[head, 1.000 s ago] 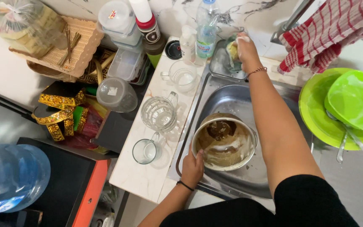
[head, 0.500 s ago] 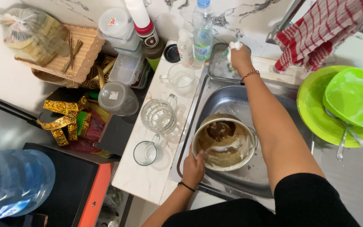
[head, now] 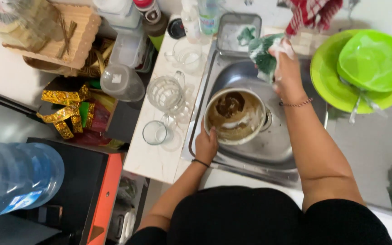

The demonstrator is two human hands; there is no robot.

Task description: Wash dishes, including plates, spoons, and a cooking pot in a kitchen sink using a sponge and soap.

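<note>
A dirty steel pot (head: 235, 115) smeared with brown residue sits in the steel sink (head: 277, 145). My left hand (head: 206, 144) grips the pot's near rim. My right hand (head: 286, 68) hovers over the sink's far side, shut on a soapy green scouring sponge (head: 263, 53), just beyond the pot. A small metal tray (head: 237, 34) with suds and a green scrap stands at the sink's back edge.
Glass mugs (head: 166, 93) and a small glass (head: 154, 133) stand on the white counter left of the sink. Green plates and a bowl (head: 368, 63) with cutlery lie to the right. Bottles (head: 191, 18), plastic containers, a wicker basket (head: 69, 34) and a blue water jug (head: 19, 177) crowd the left.
My right hand has lifted the sponge out of the metal tray and brought it back toward the pot. My left hand has stayed on the pot's rim. The camera has tilted down.
</note>
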